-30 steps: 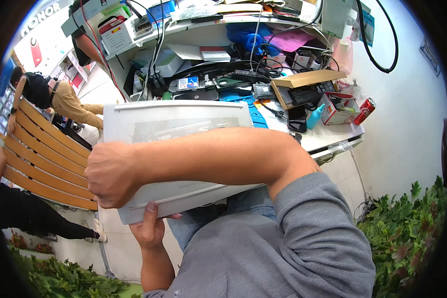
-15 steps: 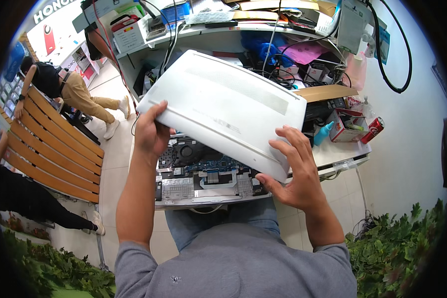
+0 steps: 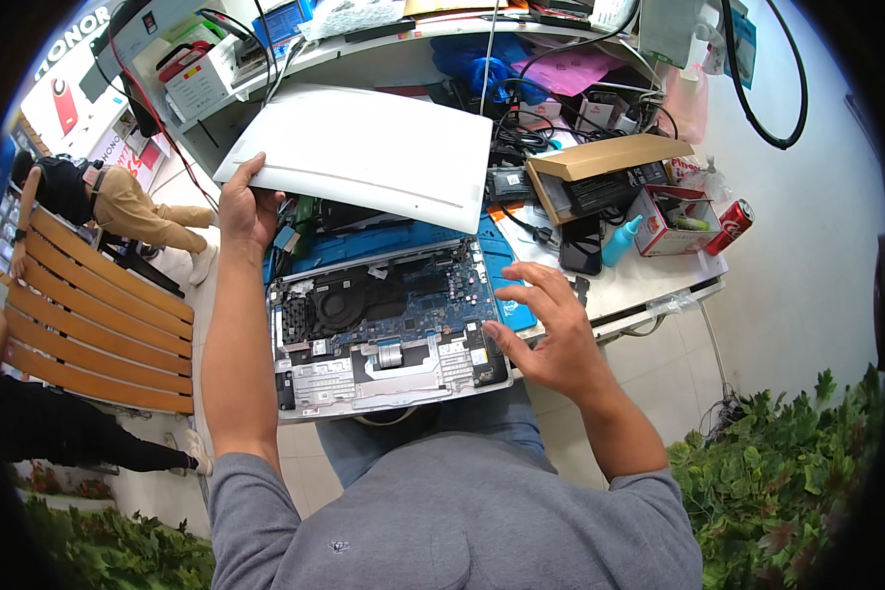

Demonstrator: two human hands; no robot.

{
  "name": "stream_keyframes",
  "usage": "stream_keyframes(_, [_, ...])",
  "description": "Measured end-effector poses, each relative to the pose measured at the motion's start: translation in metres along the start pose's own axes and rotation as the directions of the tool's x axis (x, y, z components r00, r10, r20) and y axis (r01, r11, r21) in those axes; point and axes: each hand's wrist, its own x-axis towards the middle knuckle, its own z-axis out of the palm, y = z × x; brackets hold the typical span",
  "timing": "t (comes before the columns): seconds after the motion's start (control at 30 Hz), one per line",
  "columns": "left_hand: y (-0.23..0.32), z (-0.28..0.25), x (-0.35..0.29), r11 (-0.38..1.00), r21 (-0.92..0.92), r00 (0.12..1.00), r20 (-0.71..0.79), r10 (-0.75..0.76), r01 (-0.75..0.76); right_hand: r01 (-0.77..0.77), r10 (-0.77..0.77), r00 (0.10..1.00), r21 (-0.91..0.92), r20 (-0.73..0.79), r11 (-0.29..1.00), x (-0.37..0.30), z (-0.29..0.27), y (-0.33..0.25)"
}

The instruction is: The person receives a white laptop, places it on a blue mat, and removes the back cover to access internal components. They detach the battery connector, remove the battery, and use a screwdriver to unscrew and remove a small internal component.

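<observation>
My left hand [image 3: 249, 205] grips the left corner of a silver laptop bottom cover [image 3: 364, 147], its thumb on top. The cover is held up, tilted, beyond the opened laptop [image 3: 393, 324]. That laptop lies at the near table edge with its black fan, blue circuit board and ribbon cables exposed. Beside its right edge hovers my right hand [image 3: 551, 329], fingers apart and curved, with nothing in it. Part of a blue work mat [image 3: 506, 295] shows under and behind the laptop.
To the right on the table are an opened cardboard box [image 3: 615, 162], a black phone [image 3: 581, 246], a teal bottle [image 3: 621, 241], a small carton [image 3: 674, 231] and a red can [image 3: 731, 226]. Cables clutter the back. A wooden slatted bench [image 3: 98, 305] and two people are at left.
The cover has moved left and away from me in my left hand, uncovering the laptop's inside. My right hand has come off the cover's right end.
</observation>
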Motion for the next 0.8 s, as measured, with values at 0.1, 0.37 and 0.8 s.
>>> stream_keyframes(0.1, [-0.001, 0.014, -0.005, 0.995, 0.063, 0.996, -0.05, 0.078, -0.075, -0.058, 0.058, 0.998, 0.007, 0.028, 0.998, -0.007, 0.003, 0.009])
stream_keyframes(0.37, [-0.003, 0.032, -0.002, 0.995, 0.037, 0.989, -0.113, 0.094, -0.091, -0.128, 0.122, 0.99, 0.1, 0.064, 0.987, -0.005, 0.012, 0.017])
stream_keyframes(0.8, [-0.029, 0.027, 0.036, 0.983, 0.044, 0.966, -0.185, 0.183, -0.177, -0.168, 0.169, 0.986, 0.11, -0.008, 0.98, -0.012, 0.001, 0.03])
